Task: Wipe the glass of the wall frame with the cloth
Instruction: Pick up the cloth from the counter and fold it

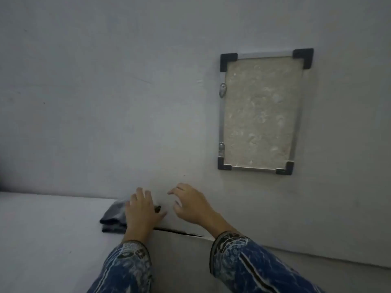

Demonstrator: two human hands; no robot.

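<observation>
My patterned blue sleeves (pixel 127 269) reach forward over a pale ledge (pixel 48 233). My left hand (pixel 142 210) lies flat, fingers spread loosely, on the right part of the folded dark cloth (pixel 113 216), gripping nothing. My right hand (pixel 190 203) hovers just beside it, fingers curled and apart, empty. Well above and to the right, the wall frame (pixel 261 111) hangs on the grey wall (pixel 105 81), its glass (pixel 260 115) cloudy and mottled.

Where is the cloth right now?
In the head view, the cloth lies folded on the white ledge at lower left, partly under the left hand, below-left of the wall frame.
</observation>
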